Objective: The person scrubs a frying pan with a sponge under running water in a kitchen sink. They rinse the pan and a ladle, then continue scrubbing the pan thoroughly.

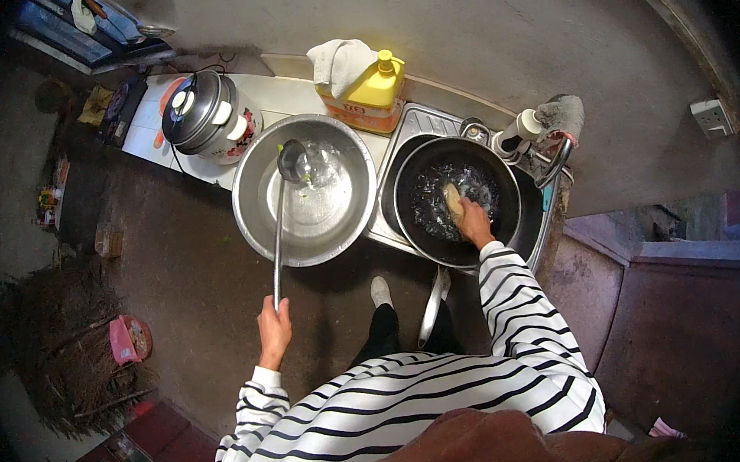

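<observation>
My left hand (275, 329) grips the end of a long-handled metal ladle (291, 162), whose bowl hangs over a wide metal basin (249, 224). Water and small green bits show in the basin. Inside a black wok (402, 225), my right hand (474, 221) holds a tan scrubber (453, 202), probably a loofah, against the wet bottom. Shiny liquid covers the middle of the wok, which sits in the sink (388, 229). The wok's handle (430, 321) points toward me, past the sink's front edge.
On the white-tiled counter (144, 141) stand an electric cooker (208, 117) and a yellow pump jug (375, 94) with a grey cloth (342, 64) draped on it. A faucet (554, 164) with a rag (560, 118) over it rises at the sink's right. Brushwood (88, 377) lies on the floor at left.
</observation>
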Action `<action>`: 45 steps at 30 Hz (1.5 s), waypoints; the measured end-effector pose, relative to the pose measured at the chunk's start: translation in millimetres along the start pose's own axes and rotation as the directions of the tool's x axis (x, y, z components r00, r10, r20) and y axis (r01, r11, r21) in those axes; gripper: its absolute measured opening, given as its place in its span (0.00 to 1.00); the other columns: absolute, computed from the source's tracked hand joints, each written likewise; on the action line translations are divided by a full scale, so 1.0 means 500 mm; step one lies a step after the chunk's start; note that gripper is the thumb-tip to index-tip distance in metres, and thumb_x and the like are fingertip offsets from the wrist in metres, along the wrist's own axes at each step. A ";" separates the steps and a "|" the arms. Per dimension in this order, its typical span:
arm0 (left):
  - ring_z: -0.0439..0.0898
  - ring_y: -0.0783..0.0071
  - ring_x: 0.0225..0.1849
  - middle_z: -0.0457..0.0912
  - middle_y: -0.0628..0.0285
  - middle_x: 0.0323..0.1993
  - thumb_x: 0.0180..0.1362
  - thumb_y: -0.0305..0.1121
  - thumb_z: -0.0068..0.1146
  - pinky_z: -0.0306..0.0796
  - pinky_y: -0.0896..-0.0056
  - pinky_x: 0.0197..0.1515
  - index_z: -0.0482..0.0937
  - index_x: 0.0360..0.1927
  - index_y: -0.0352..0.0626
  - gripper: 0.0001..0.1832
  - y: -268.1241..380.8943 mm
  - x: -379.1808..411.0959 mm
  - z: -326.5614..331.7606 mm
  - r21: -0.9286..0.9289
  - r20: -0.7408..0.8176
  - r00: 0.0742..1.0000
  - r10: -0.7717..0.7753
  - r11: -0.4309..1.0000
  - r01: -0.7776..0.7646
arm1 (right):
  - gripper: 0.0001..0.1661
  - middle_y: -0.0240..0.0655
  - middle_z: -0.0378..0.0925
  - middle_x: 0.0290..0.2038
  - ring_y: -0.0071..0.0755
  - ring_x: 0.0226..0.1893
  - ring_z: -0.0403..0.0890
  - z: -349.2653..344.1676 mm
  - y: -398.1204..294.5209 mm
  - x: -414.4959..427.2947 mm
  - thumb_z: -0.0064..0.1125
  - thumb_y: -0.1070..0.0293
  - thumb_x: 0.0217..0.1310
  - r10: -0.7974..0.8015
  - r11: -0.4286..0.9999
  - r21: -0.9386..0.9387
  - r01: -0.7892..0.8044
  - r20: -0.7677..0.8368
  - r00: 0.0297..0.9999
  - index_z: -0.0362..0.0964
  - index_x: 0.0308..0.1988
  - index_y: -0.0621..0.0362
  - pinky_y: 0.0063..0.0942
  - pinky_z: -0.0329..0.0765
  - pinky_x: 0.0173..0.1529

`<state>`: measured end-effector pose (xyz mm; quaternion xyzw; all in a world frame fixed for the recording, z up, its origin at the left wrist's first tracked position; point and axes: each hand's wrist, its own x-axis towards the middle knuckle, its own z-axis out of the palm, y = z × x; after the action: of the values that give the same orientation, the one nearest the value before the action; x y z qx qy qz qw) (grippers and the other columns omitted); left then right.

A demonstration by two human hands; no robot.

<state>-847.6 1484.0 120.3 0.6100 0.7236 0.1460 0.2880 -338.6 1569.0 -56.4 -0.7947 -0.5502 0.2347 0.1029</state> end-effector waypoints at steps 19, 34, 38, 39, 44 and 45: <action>0.65 0.85 0.20 0.69 0.73 0.21 0.67 0.37 0.50 0.60 0.80 0.22 0.73 0.49 0.39 0.14 0.300 -0.043 0.057 -0.451 0.643 0.762 0.074 0.841 0.299 | 0.23 0.59 0.78 0.37 0.63 0.44 0.79 -0.016 0.061 0.030 0.57 0.69 0.53 -0.155 0.978 0.136 0.159 -0.044 0.987 0.75 0.51 0.52 0.48 0.76 0.50; 0.60 0.85 0.13 0.65 0.72 0.19 0.69 0.36 0.43 0.54 0.79 0.13 0.68 0.32 0.44 0.10 0.334 0.021 0.141 -0.345 0.847 0.531 -0.022 0.736 0.582 | 0.24 0.52 0.75 0.40 0.55 0.44 0.77 -0.062 0.014 0.054 0.53 0.77 0.51 -0.047 0.951 0.290 0.106 -0.200 0.979 0.76 0.51 0.58 0.40 0.73 0.54; 0.59 0.85 0.13 0.65 0.73 0.18 0.70 0.34 0.42 0.50 0.80 0.12 0.69 0.33 0.45 0.09 0.359 0.040 0.139 -0.285 0.898 0.434 -0.073 0.655 0.700 | 0.24 0.49 0.77 0.42 0.54 0.45 0.77 0.032 -0.002 0.100 0.53 0.76 0.50 -0.109 0.954 0.268 0.136 -0.115 0.987 0.78 0.50 0.54 0.41 0.73 0.53; 0.59 0.85 0.13 0.65 0.73 0.18 0.70 0.34 0.42 0.50 0.80 0.12 0.69 0.34 0.45 0.09 0.358 0.042 0.139 -0.277 0.902 0.426 -0.069 0.666 0.693 | 0.24 0.49 0.77 0.43 0.53 0.45 0.78 0.048 -0.004 0.103 0.53 0.76 0.50 -0.126 0.948 0.282 0.146 -0.088 0.988 0.78 0.50 0.53 0.40 0.73 0.53; 0.58 0.85 0.12 0.65 0.73 0.18 0.70 0.34 0.42 0.51 0.80 0.12 0.70 0.35 0.45 0.09 0.331 0.042 0.157 -0.311 0.873 0.485 -0.058 0.699 0.644 | 0.19 0.47 0.81 0.44 0.50 0.48 0.80 0.047 0.029 0.105 0.57 0.66 0.54 -0.272 0.896 0.425 0.130 0.294 0.916 0.81 0.47 0.36 0.39 0.74 0.56; 0.59 0.85 0.12 0.65 0.73 0.18 0.70 0.35 0.42 0.51 0.80 0.12 0.70 0.35 0.45 0.09 0.319 0.029 0.163 -0.337 0.851 0.523 -0.050 0.712 0.616 | 0.19 0.46 0.81 0.44 0.49 0.48 0.81 0.012 0.020 0.099 0.57 0.66 0.55 -0.225 0.951 0.283 0.124 0.358 0.906 0.81 0.47 0.36 0.39 0.74 0.56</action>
<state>-672.7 1520.4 142.1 0.3202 0.5384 0.0202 0.7793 -319.1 1610.4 -78.8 -0.6603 -0.5943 0.4448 0.1141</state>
